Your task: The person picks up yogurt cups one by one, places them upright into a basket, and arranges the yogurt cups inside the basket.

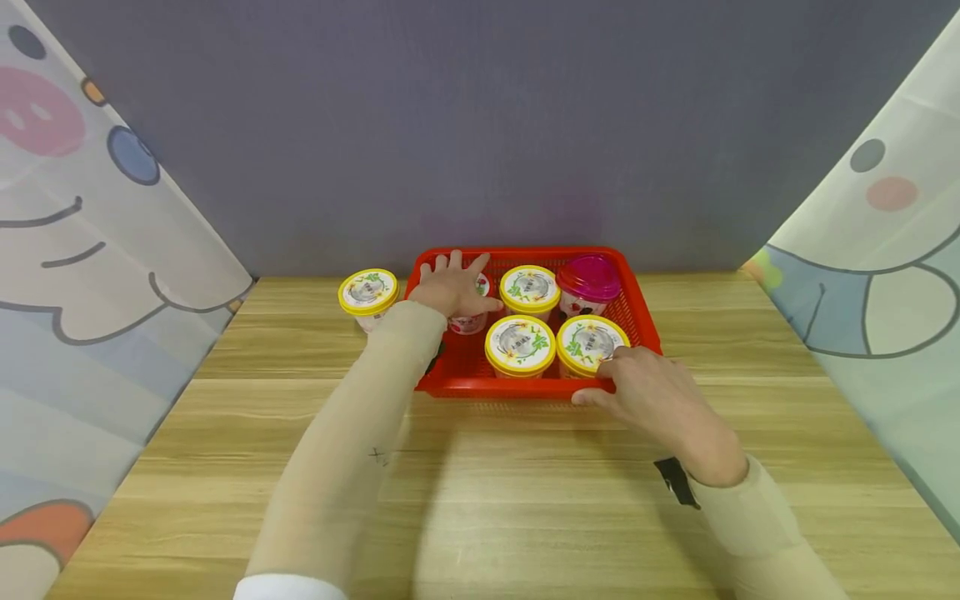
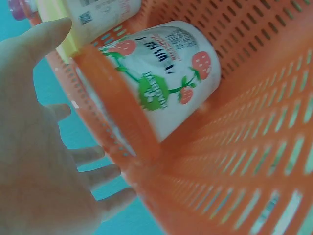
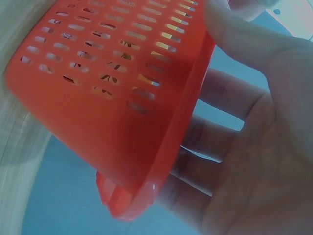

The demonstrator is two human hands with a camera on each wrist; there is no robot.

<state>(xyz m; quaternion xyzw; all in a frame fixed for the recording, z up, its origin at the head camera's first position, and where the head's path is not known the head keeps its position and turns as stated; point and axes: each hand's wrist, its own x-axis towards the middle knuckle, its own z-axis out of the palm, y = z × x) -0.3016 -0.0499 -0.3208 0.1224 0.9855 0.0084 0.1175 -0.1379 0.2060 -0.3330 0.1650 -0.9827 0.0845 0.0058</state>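
Note:
My left hand (image 1: 450,287), fingers spread, is over the left end of a red plastic basket (image 1: 457,387). Below it sits a strawberry-print cup (image 1: 468,325); the left wrist view shows that cup's red lid (image 2: 117,103) close to the fingers, with nothing in the hand. At the basket's front right corner, my right hand (image 1: 652,396) grips the rim (image 3: 183,117), thumb outside and fingers over it. Beside those fingers stands a yellow-lidded cup (image 1: 592,343). More yellow-lidded cups (image 1: 521,346) (image 1: 530,288) and a magenta-lidded cup (image 1: 590,279) share the basket.
Another yellow-lidded cup (image 1: 368,293) stands on the wooden table (image 1: 525,500), outside the basket on the left. A grey wall (image 1: 487,125) rises behind the basket. Printed cartoon panels (image 1: 97,250) flank the table.

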